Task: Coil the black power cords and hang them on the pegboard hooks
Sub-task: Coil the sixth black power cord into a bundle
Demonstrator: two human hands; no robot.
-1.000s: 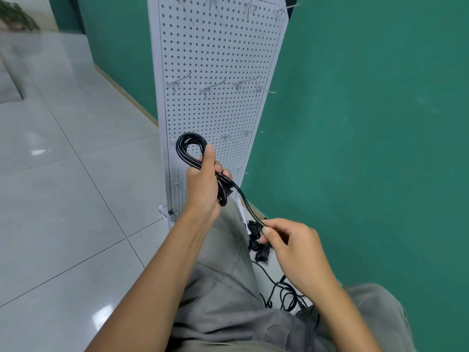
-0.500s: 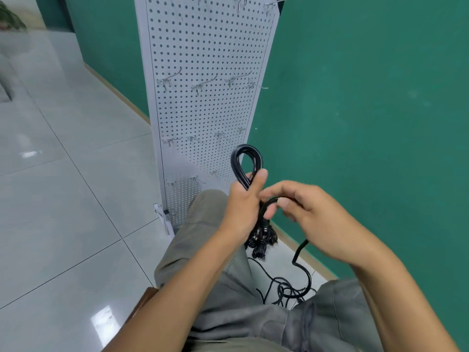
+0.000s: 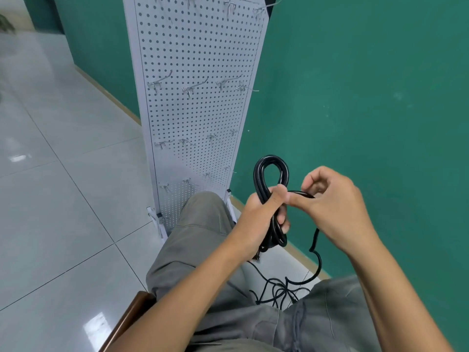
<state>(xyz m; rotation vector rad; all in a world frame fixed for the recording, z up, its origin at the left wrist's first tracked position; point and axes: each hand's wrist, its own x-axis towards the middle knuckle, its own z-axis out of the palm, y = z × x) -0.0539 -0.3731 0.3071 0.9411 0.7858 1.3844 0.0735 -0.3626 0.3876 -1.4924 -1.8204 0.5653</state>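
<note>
Cord coil (image 3: 271, 171) in left hand (image 3: 256, 219) — right hand (image 3: 335, 207) pinching its tail, near wall.

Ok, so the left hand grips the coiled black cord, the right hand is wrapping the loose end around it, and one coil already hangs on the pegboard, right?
Not quite. The head view shows every pegboard hook bare on the pegboard; no coil hangs there yet. The rest holds: the left hand grips the coiled black cord, and the right hand is wrapping the loose end around it.
</note>
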